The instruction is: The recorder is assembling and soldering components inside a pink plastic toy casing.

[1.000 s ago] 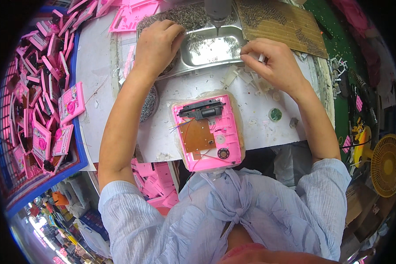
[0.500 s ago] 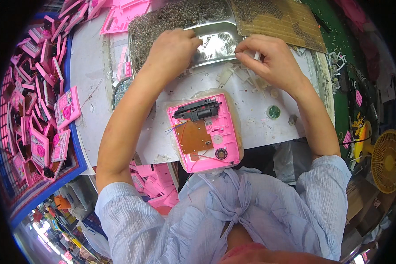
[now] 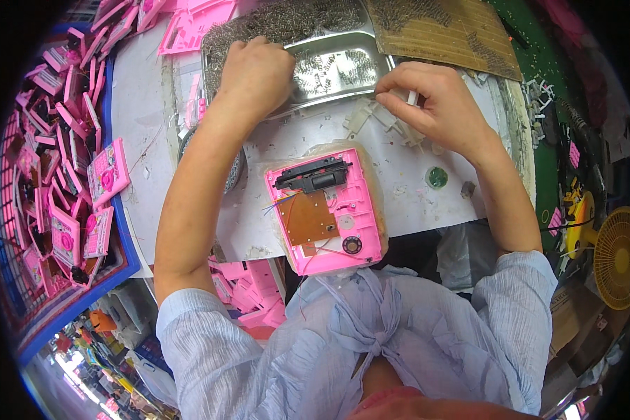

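My left hand (image 3: pixel 256 77) is curled down into the heap of small metal springs (image 3: pixel 220 52) in the left part of a metal tray (image 3: pixel 360 95). Its fingertips are hidden, so what they pinch, if anything, does not show. Beside the tray's right end, my right hand (image 3: pixel 437 103) has its thumb and fingers closed round a small white plastic piece (image 3: pixel 412 98). Nearer me, a pink plastic toy housing (image 3: pixel 367 210) lies with its inside up on a padded, plastic-wrapped rest. A black mechanism (image 3: pixel 322 179), a brown circuit board (image 3: pixel 306 218), thin wires and a round speaker (image 3: pixel 351 244) sit in it.
At left, a blue crate (image 3: pixel 122 241) holds many pink toy units. Springs lie on a cardboard sheet (image 3: pixel 448 35) at the back right. Pale plastic pieces (image 3: pixel 360 117), a green round item (image 3: pixel 437 178) and a round tin (image 3: pixel 236 175) are on the table. A yellow fan (image 3: pixel 614 257) stands right.
My left hand has moved left and slightly away from me, from the tray's shiny section onto the spring heap. My right hand has shifted slightly, still with the white plastic piece.
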A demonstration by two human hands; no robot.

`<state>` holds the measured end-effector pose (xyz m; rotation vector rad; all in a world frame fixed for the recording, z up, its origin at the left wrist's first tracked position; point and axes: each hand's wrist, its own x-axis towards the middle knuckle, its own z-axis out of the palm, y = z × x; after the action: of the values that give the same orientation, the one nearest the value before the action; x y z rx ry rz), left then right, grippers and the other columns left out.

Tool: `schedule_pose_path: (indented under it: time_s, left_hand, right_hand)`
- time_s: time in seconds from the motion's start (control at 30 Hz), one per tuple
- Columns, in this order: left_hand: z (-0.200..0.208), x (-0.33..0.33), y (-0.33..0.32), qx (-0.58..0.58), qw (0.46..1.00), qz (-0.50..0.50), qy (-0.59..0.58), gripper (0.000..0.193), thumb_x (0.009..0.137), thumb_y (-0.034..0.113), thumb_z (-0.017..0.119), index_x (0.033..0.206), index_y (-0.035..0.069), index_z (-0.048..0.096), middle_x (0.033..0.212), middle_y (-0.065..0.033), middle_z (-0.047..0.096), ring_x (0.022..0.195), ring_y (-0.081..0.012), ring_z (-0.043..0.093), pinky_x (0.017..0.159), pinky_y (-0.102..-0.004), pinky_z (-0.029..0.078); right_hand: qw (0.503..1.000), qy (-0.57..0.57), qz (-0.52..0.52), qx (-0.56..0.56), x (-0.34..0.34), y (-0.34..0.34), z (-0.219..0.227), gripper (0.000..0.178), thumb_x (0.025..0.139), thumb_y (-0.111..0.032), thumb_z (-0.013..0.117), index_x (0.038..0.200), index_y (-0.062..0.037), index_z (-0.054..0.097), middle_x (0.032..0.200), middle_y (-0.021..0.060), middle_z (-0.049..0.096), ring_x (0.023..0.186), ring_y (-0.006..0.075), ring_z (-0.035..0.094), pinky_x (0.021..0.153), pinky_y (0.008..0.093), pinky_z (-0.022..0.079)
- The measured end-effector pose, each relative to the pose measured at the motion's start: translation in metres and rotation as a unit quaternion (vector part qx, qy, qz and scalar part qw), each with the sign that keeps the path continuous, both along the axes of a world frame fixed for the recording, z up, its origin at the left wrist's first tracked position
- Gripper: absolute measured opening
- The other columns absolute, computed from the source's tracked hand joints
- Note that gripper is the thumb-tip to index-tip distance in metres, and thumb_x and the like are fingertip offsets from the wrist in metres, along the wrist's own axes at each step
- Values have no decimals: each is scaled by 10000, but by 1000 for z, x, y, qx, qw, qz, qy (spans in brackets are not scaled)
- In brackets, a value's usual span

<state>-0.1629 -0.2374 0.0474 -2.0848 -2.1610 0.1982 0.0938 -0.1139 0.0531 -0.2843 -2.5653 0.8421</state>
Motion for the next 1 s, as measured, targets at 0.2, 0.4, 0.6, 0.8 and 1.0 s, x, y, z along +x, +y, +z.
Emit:
schedule_pose_path:
  time_s: [0.2, 0.4, 0.6, 0.8, 1.0]
  left_hand:
    - [-2, 15, 9, 35, 999, -9, -35, 104, 863, 174, 671, 855, 115, 756, 976, -74, 687, 1012, -286, 656, 935, -494, 461]
    - [2, -3, 7, 21, 973, -23, -229, 132, 845, 149, 741, 921, 43, 754, 888, -130, 709, 854, -333, 700, 778, -428, 547]
    - [-11, 11, 16, -60, 978, -20, -196, 163, 811, 193, 765, 891, 52, 748, 890, -128, 722, 883, -341, 700, 799, -434, 553]
    - [-3, 20, 15, 8, 982, -12, -186, 154, 816, 184, 751, 913, 65, 751, 949, -131, 721, 910, -348, 696, 815, -456, 553]
    - [-16, 21, 28, -55, 972, -29, -225, 195, 814, 174, 749, 962, 47, 732, 915, -153, 722, 866, -353, 702, 789, -453, 553]
  right_hand:
    - [1000, 12, 7, -12, -3, -4, 0, 148, 903, -186, 725, 955, -48, 735, 856, 82, 712, 669, 211, 637, 581, 321, 481]
    - [999, -23, -15, -30, 9, -2, 3, 174, 896, -226, 707, 912, -54, 717, 818, 121, 692, 742, 318, 667, 673, 408, 519]
    - [1000, -3, -7, -29, 4, -6, 2, 167, 896, -225, 713, 917, -59, 718, 825, 120, 693, 747, 321, 663, 672, 413, 516]
    - [999, -17, -15, -34, 5, -2, 4, 167, 894, -224, 718, 918, -59, 719, 836, 121, 698, 763, 320, 670, 683, 410, 521]
    - [999, -15, -16, -41, 0, -6, 5, 169, 896, -224, 718, 939, -61, 729, 840, 120, 704, 730, 306, 667, 667, 404, 522]
